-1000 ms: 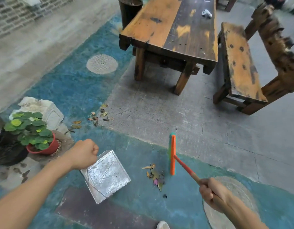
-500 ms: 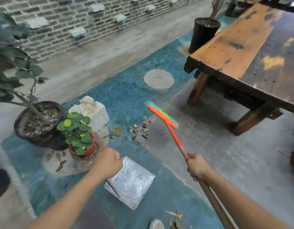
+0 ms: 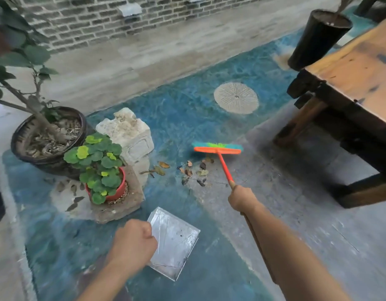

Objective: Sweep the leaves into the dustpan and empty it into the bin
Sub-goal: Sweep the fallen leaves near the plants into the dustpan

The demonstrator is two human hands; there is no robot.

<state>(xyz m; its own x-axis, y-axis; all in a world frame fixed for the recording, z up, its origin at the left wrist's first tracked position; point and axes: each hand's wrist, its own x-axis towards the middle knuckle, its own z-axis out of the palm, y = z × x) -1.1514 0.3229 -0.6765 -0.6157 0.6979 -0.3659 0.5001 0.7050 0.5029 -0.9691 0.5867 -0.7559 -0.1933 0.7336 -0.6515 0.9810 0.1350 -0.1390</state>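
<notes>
Head view: we are seeing the right hand gripping the broom, its head sitting just beyond the leaves by the stone block, while the left hand is fisted on what we take to be the handle of the dustpan, set on the floor nearer the person. We are judging this as the gathering step; next we are expecting a pull stroke dragging the leaves back toward the pan mouth, with no bin showing.
</notes>
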